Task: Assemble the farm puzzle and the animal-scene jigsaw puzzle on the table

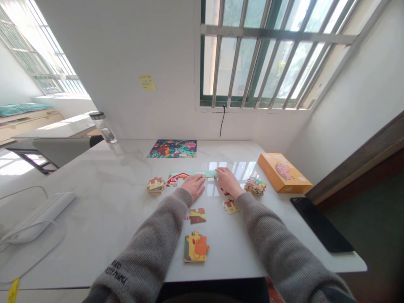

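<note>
Tabletop (104,198): left hand (193,186), right hand (229,182) atop a seemingly crosswise jigsaw strip (192,174).

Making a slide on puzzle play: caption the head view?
Left hand and right hand rest against a row of jigsaw pieces on a marble table.

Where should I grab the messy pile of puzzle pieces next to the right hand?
Hold the loose stack of colourful cardboard puzzle pieces low on both sides, coming from above, with your fingers on the far edge and thumb on the near edge. It's a low, uneven pile, so pinching only the top would probably lift just one piece. The right hand is closest, just to its left.
</note>
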`<act>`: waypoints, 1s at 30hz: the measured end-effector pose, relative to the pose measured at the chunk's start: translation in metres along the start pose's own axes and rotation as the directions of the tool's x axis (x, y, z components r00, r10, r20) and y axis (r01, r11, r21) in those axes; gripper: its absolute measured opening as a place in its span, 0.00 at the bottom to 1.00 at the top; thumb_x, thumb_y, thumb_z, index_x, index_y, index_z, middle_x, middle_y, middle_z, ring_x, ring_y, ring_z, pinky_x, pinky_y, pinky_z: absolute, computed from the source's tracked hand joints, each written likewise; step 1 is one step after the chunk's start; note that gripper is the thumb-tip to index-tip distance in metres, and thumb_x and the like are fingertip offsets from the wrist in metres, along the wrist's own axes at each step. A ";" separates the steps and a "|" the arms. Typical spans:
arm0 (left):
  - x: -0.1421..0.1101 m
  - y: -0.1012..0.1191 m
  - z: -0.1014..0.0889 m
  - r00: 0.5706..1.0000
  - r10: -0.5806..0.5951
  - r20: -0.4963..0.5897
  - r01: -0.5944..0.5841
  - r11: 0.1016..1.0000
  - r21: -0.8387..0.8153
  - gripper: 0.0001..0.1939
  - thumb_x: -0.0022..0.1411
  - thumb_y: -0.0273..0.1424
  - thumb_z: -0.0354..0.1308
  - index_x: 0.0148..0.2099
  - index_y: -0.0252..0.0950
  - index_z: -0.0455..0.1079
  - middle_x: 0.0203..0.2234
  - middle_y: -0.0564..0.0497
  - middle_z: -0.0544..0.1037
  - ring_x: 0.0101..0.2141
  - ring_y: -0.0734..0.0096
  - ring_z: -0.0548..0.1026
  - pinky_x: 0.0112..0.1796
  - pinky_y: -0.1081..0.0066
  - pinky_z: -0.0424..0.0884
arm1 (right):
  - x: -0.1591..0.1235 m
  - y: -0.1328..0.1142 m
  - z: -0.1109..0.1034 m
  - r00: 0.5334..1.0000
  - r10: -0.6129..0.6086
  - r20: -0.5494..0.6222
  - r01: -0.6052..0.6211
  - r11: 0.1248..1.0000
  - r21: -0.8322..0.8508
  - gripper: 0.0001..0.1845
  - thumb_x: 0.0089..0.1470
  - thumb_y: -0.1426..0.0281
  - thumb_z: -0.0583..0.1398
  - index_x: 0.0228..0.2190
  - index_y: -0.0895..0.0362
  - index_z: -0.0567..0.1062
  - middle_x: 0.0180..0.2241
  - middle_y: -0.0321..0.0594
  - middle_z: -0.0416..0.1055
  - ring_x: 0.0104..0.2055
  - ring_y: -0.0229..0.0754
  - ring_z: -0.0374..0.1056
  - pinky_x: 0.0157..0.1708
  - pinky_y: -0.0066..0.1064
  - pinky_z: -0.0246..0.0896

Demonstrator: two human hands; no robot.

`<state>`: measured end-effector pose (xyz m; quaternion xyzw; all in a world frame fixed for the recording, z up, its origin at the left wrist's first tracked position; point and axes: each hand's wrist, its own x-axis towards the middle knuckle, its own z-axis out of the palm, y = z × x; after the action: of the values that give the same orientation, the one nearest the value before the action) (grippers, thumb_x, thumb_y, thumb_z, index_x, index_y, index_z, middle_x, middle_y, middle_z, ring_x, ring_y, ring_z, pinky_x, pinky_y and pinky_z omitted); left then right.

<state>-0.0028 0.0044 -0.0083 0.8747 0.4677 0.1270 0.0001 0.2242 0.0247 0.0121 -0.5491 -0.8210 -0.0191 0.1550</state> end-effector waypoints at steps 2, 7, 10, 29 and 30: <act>0.000 -0.001 0.002 1.000 0.001 -0.010 -0.002 1.000 -0.005 0.23 0.71 0.36 0.49 0.65 0.36 0.64 0.65 0.42 0.64 0.63 0.55 0.61 0.64 0.53 0.56 | 0.000 0.002 -0.008 0.997 0.081 0.000 -0.081 0.996 -0.042 0.25 0.61 0.80 0.50 0.58 0.63 0.69 0.58 0.53 0.66 0.61 0.50 0.57 0.60 0.38 0.54; 0.000 -0.002 0.003 1.000 0.006 -0.027 -0.006 1.000 -0.003 0.23 0.70 0.36 0.49 0.65 0.38 0.64 0.64 0.43 0.65 0.63 0.55 0.62 0.64 0.54 0.57 | 0.003 0.011 -0.015 0.983 0.155 0.097 -0.147 0.986 -0.081 0.20 0.62 0.75 0.52 0.53 0.60 0.74 0.54 0.56 0.68 0.58 0.58 0.59 0.54 0.45 0.57; 0.000 -0.002 0.002 1.000 0.003 -0.018 -0.003 1.000 -0.009 0.23 0.70 0.37 0.49 0.65 0.38 0.64 0.64 0.43 0.64 0.63 0.56 0.61 0.64 0.54 0.56 | 0.007 0.017 -0.016 0.973 0.158 0.170 -0.145 0.986 -0.082 0.20 0.60 0.75 0.54 0.53 0.59 0.74 0.53 0.55 0.68 0.56 0.56 0.61 0.52 0.41 0.58; 0.000 0.002 -0.003 1.000 -0.018 0.007 0.018 0.999 -0.029 0.23 0.70 0.36 0.50 0.65 0.37 0.64 0.65 0.42 0.64 0.64 0.55 0.61 0.64 0.54 0.55 | 0.012 0.026 -0.010 0.999 0.020 0.051 -0.023 0.998 0.061 0.24 0.51 0.82 0.57 0.51 0.64 0.69 0.51 0.55 0.63 0.54 0.52 0.60 0.55 0.41 0.58; -0.001 0.002 -0.003 1.000 -0.019 0.011 0.020 0.999 -0.029 0.24 0.70 0.36 0.50 0.65 0.36 0.64 0.65 0.42 0.64 0.64 0.55 0.61 0.64 0.55 0.55 | 0.012 0.025 -0.008 0.999 0.010 0.034 -0.012 0.997 0.070 0.24 0.51 0.82 0.56 0.51 0.64 0.69 0.51 0.55 0.63 0.54 0.52 0.59 0.55 0.41 0.58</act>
<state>-0.0022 0.0025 -0.0053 0.8707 0.4742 0.1291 0.0166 0.2449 0.0436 0.0200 -0.5480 -0.8207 0.0200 0.1603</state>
